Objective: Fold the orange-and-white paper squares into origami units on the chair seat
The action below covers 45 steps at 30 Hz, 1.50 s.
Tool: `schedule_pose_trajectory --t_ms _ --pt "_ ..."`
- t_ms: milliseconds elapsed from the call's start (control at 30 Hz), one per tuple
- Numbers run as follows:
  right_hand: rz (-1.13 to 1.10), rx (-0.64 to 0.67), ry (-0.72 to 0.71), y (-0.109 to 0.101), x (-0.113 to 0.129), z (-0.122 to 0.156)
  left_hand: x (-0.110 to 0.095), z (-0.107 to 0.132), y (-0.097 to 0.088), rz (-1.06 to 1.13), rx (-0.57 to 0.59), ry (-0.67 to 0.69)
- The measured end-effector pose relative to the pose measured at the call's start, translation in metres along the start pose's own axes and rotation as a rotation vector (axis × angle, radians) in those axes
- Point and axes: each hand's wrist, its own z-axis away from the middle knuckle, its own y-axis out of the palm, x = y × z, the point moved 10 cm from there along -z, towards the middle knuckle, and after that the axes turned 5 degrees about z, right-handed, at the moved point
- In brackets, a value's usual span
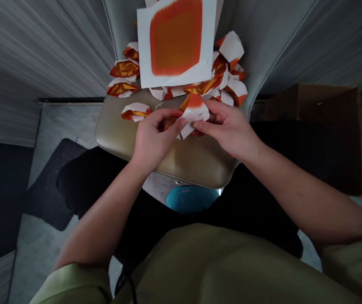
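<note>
Between my two hands, above the seat of a padded chair [120,126], is a folded piece of paper [196,113], white with orange and gold parts. My left hand [157,135] pinches its left side with thumb and index finger. On the other side, my right hand [227,126] grips the paper with the thumb in front and fingers partly hidden behind. A similar folded paper piece [135,112] lies on the seat just left of my left hand. Behind the hands, a flat white sheet with an orange-gold square [176,42] rests on more folded pieces.
Folded pieces [123,69] sit left of the sheet, and a heap of them [231,80] lies to its right against the chair back. A cardboard box [326,101] stands at right. Below the seat's front edge is a blue object [191,198]. A dark mat [54,185] covers floor at left.
</note>
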Motion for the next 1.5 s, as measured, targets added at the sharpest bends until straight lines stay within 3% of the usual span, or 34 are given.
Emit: schedule_pose_trajectory --t_ms 200,600,900,1067,1300,1500 --pt "0.004 -0.017 0.005 -0.001 0.000 0.000 0.004 -0.001 0.004 0.015 0.058 -0.101" --pt "0.044 -0.005 -0.008 0.000 0.008 0.003 0.000 0.001 -0.001 -0.029 -0.001 -0.080" --pt "0.122 -0.018 -0.020 -0.001 0.007 0.004 0.001 0.003 0.002 -0.050 0.024 -0.076" --pt "0.114 -0.034 -0.023 -0.003 0.001 0.003 0.008 0.003 0.002 0.104 -0.011 -0.103" --pt "0.106 -0.027 -0.013 -0.002 0.002 0.003 0.018 0.001 0.009 0.136 0.143 -0.193" --pt "0.154 -0.029 -0.020 -0.005 0.006 0.001 0.025 -0.002 -0.002 0.109 0.090 -0.224"
